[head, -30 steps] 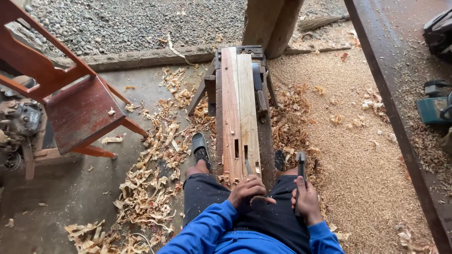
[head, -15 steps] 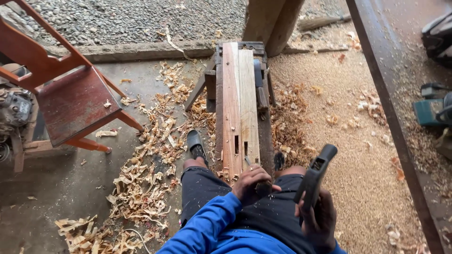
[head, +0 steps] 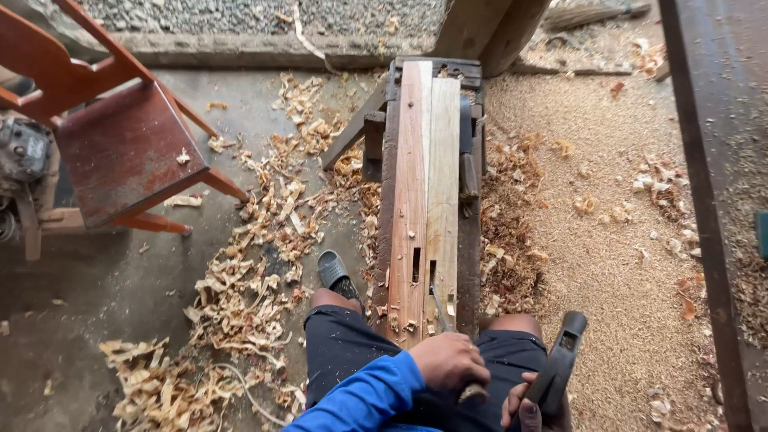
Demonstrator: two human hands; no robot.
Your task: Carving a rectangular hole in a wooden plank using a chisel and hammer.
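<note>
Fingers: our left hand [head: 450,362] has its fingers wrapped tight around the handle of a chisel [head: 444,318]; our right hand [head: 534,408], low at the frame's edge, is clamped on the handle of a hammer [head: 558,368], whose head is raised beside the right knee.
Chisel: its blade slants up and away to a slot in the pale board [head: 442,200], near the bench's near end.
Boards: the pale board and a reddish board [head: 410,184] lie side by side along the top of the narrow bench [head: 472,264], touching.
Progress: each board already shows a dark slot cut near the near end, with chips around them; we judge the pale board's slot is the one in hand, and how deep it goes we cannot tell.
Around: shavings [head: 240,288] lie left of the bench, sawdust [head: 608,264] to the right, a red chair [head: 120,152] stands further left.
</note>
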